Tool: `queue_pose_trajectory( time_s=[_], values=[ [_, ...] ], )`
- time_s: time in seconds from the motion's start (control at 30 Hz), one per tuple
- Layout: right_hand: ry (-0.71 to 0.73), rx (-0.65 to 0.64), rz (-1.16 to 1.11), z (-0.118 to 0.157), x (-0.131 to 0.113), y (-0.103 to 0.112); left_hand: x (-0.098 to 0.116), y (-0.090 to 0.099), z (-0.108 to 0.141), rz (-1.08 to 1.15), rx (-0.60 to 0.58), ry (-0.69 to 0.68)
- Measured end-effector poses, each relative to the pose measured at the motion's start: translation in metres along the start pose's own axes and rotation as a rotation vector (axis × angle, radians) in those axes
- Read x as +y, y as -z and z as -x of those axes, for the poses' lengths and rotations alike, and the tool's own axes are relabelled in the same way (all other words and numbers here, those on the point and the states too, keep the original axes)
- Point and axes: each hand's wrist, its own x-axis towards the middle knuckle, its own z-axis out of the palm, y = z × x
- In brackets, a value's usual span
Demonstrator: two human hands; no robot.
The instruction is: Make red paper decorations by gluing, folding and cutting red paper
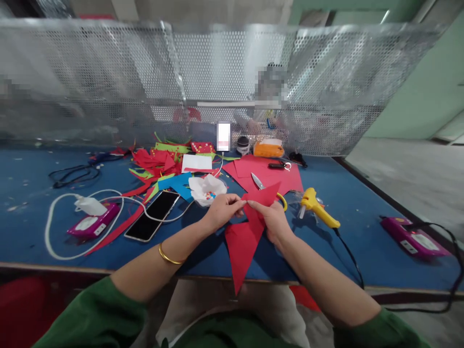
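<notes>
A folded piece of red paper (244, 246) with pointed ends is held up over the table's front edge. My left hand (225, 211) pinches its left edge near the middle. Around its right side closes my right hand (277, 222), thumb pressed on the front face. One point hangs down past the table edge, another sticks up to the right. Just behind the paper lie scissors (257, 181) with a yellow handle, partly hidden. Left of them stands a bowl (199, 192) lined with white paper, small coloured bits inside. A yellow glue gun (319, 209) rests to the right.
Red paper sheets (246, 169) lie behind my hands. Red and green scraps (159, 159) pile up at the back left. A phone (154, 215), white cable and purple power strip (94, 222) lie left; another purple power strip (415, 237) lies right. A perforated screen (224, 63) borders the back.
</notes>
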Motion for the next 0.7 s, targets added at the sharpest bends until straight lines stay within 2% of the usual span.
queue_pose_trajectory(
  time_s=[0.23,0.53,0.7],
  values=[
    [0.054,0.071,-0.022,-0.007,-0.002,0.001,0.01,-0.002,-0.016,-0.103,-0.008,-0.078],
    [-0.03,-0.102,0.032,-0.012,-0.018,-0.01,0.009,0.01,-0.013,-0.171,0.033,-0.12],
    [-0.054,-0.115,0.061,-0.013,-0.012,-0.014,0.008,0.014,-0.004,-0.254,0.084,-0.122]
  ],
)
